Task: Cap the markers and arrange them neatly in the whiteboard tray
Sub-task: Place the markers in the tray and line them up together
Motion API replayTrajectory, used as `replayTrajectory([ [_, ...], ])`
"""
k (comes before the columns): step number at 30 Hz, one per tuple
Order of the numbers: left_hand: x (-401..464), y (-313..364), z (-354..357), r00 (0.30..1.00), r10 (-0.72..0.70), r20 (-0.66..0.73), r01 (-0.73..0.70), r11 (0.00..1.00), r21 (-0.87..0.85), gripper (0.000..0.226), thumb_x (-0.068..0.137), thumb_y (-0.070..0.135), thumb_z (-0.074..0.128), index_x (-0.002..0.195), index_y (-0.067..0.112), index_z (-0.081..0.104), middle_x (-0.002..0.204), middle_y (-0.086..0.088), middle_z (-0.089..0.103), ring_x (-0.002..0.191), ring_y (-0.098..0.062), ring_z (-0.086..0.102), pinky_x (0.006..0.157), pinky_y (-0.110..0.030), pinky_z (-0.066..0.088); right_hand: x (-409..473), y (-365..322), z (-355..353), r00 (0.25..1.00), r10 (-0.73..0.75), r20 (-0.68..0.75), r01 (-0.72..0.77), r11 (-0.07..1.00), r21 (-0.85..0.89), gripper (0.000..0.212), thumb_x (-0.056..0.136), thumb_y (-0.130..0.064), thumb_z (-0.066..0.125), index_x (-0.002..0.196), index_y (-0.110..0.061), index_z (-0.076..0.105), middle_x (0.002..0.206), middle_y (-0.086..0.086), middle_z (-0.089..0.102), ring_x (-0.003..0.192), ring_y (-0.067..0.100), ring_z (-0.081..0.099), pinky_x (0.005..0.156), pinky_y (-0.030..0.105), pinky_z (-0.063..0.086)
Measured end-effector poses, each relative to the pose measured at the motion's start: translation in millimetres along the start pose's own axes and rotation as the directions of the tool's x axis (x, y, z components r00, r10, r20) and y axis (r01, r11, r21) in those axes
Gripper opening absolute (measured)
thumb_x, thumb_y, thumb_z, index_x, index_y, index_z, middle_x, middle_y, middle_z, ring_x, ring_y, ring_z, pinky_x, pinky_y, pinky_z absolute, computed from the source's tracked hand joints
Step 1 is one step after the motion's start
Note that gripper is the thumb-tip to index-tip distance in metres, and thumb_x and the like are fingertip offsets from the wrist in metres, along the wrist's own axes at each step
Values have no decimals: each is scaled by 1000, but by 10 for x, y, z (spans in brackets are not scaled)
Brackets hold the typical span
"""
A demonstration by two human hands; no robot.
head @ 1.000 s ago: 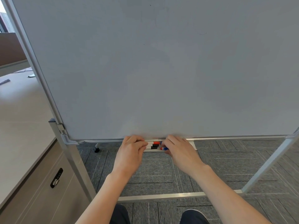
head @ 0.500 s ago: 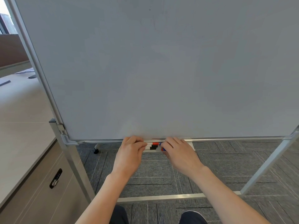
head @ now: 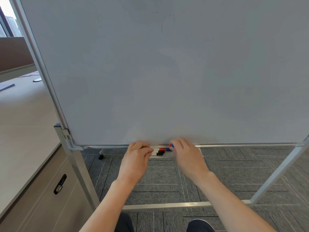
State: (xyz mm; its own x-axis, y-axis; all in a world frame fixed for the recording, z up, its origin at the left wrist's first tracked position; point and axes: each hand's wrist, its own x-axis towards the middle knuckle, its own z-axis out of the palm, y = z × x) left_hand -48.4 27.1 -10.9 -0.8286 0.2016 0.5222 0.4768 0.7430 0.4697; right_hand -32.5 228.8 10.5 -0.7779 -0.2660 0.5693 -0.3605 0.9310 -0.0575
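Observation:
Several markers lie side by side in the whiteboard tray (head: 199, 150) under the board's bottom edge: a red-capped marker (head: 161, 149) at the back and two black-capped markers (head: 160, 153) in front of it. My left hand (head: 136, 158) curls over the markers' left ends, fingers closed on them. My right hand (head: 185, 154) covers their right ends and pinches red and blue caps (head: 171, 145) at its fingertips. Most of each marker body is hidden by my hands.
The large whiteboard (head: 167, 72) on a metal stand (head: 73, 164) fills the view. A beige desk (head: 20, 124) with a locked drawer (head: 59, 184) stands at the left. Grey carpet tiles and the stand's floor bar (head: 167, 205) lie below; my shoe (head: 199, 225) shows at the bottom.
My right hand has shifted slightly up towards the board edge, so the red and blue caps at its fingertips now sit higher. My left hand has hardly moved.

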Motion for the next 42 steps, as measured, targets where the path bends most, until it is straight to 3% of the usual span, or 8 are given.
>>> replayTrajectory([
  [2,3,3,-2,1000,1,2,-1,1000,-2,17,89,17,66,103,18,75,105,8,66,100,-13,54,83,-20,44,13,-9,-93,985,152,-80,-134,971,197,6,96,-17,52,101,-15,56,90,-4,59,76,13,53,62,22,43],
  [5,4,1,-1,1000,-2,3,2,1000,-1,17,89,17,66,103,18,75,105,7,66,100,-14,54,82,-20,44,19,27,-202,857,502,-114,-360,743,565,5,98,-20,49,101,-21,53,84,-10,57,71,3,53,61,10,39],
  [10,1,8,-4,1000,0,2,0,1000,2,17,89,15,66,103,17,75,104,7,66,100,-14,54,82,-20,43,-46,215,-99,695,719,16,-482,448,753,7,98,-19,51,98,-14,57,85,6,64,66,13,61,59,21,47],
  [12,1,8,-4,1000,-4,1,4,1000,2,17,89,15,66,103,18,75,104,7,66,100,-14,54,82,-22,46,-82,258,-83,665,743,71,-504,376,778,7,97,-16,53,98,-12,59,85,8,66,60,7,62,53,15,47],
  [24,3,71,36,1000,-5,-27,5,1000,9,18,88,12,66,102,19,74,102,8,64,97,-14,53,79,-30,53,-156,280,-50,718,690,91,-533,461,709,6,93,-14,59,93,-16,65,81,0,69,66,2,67,59,15,51],
  [31,125,418,229,989,141,-34,-140,990,17,21,85,26,70,106,26,71,104,11,67,99,-17,55,82,-35,49,-125,357,-64,739,666,99,-513,462,724,21,89,-10,64,84,-30,66,80,0,72,71,15,72,67,26,56],
  [37,161,485,429,991,130,-37,-122,981,152,17,82,38,68,95,28,72,97,9,62,94,-20,55,80,-34,45,-119,391,-63,724,680,113,-506,413,758,20,85,-6,68,90,-25,64,89,6,72,76,20,72,72,30,57],
  [42,149,438,431,992,104,-68,-87,972,217,20,87,45,60,88,30,73,93,8,57,89,-19,50,78,-33,40,-152,451,-61,694,715,77,-531,438,725,23,80,-16,75,100,-18,63,89,-1,72,81,16,69,74,36,57],
])
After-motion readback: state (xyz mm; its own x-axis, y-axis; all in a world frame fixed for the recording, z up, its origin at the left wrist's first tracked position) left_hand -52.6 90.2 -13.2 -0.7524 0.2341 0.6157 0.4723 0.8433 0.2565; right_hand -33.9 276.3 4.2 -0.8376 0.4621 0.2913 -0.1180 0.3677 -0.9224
